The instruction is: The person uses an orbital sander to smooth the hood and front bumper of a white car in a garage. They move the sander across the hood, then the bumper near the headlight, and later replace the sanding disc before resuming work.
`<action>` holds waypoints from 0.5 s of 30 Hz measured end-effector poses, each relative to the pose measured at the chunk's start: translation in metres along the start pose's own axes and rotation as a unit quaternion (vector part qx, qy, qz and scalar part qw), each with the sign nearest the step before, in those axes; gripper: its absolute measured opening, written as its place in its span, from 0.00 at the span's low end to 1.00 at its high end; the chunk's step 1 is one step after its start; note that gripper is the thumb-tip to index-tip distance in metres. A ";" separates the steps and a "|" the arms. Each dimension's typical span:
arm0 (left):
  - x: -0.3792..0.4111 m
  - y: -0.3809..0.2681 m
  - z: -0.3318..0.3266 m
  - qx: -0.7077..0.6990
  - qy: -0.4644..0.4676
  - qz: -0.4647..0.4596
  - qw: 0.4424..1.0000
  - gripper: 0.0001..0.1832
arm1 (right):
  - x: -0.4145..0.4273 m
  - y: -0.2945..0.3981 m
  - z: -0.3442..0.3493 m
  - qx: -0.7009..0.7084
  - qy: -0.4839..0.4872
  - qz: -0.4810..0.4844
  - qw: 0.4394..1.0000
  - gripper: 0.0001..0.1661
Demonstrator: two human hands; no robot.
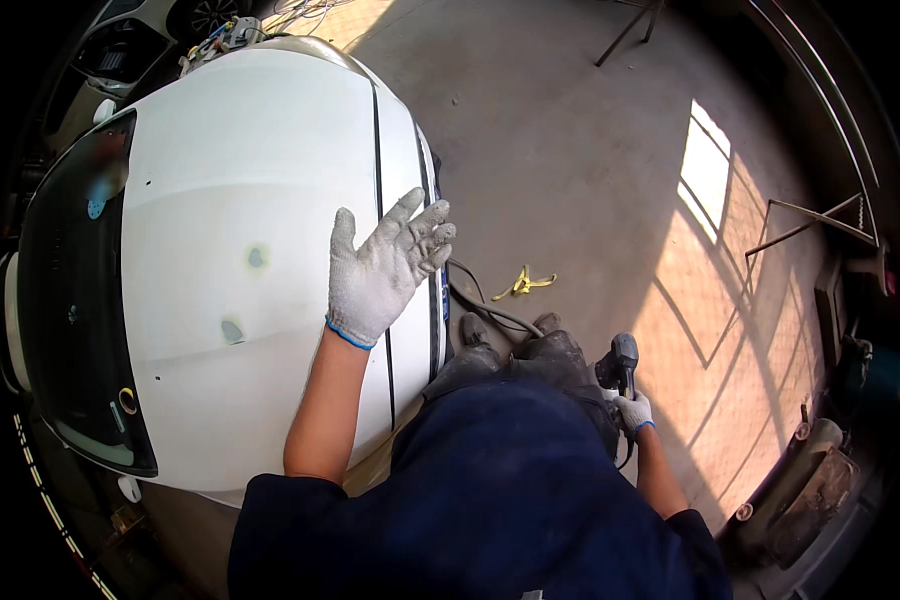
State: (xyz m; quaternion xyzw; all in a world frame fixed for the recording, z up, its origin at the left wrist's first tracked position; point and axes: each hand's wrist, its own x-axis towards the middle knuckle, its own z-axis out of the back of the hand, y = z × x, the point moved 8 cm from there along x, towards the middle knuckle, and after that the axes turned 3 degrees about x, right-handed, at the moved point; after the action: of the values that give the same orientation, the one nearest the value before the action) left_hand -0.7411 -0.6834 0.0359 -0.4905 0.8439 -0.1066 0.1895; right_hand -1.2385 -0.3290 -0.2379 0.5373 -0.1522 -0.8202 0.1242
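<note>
My left hand [390, 274], in a soiled white knit glove with a blue cuff, is raised over the front edge of a white car hood [270, 142]. Its palm is turned up and its fingers are spread, with nothing in it. Two grey patches show on the hood: a round one [256, 256] ringed in yellowish tint, and a second [232, 331] nearer the windshield's lower side. At my right side, my gloved right hand [634, 412] grips the handle of a black power tool, apparently a sander [619, 361]. The tool's working face is hidden.
A grey hose [487, 306] runs along the floor past my shoes. Crumpled yellow tape [525, 282] lies nearby. Metal frame stands [810, 217] and a cylindrical tank [791, 465] are on the right. The dark windshield [75, 300] bounds the hood. Another vehicle [120, 52] stands at upper left.
</note>
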 end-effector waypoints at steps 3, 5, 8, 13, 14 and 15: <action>0.062 -0.004 -0.007 0.060 -0.002 -0.008 0.998 0.42 | 0.048 0.067 -0.001 0.042 0.018 -0.032 0.998 0.09; 0.103 -0.010 -0.005 0.121 -0.008 -0.035 0.992 0.35 | 0.080 0.112 0.002 0.037 0.024 -0.029 0.999 0.09; 0.153 -0.008 0.050 0.365 -0.160 -0.070 0.915 0.33 | 0.142 0.181 0.006 -0.072 0.050 0.059 0.994 0.13; 0.177 0.020 0.126 0.325 -0.376 -0.008 0.868 0.12 | 0.251 0.292 0.019 -0.371 0.066 0.159 0.913 0.41; 0.166 0.020 0.136 0.326 -0.413 -0.002 0.850 0.11 | 0.254 0.327 0.009 -0.370 0.107 0.182 0.905 0.42; 0.158 0.022 0.137 0.329 -0.441 -0.009 0.835 0.09 | 0.258 0.355 0.011 -0.375 0.138 0.196 0.895 0.42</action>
State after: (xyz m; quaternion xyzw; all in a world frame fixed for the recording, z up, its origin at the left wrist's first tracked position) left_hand -0.7706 -0.8091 -0.1303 -0.4024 0.5816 -0.1519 0.6904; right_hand -1.3353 -0.7496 -0.3151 0.5176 0.0833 -0.6930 0.4949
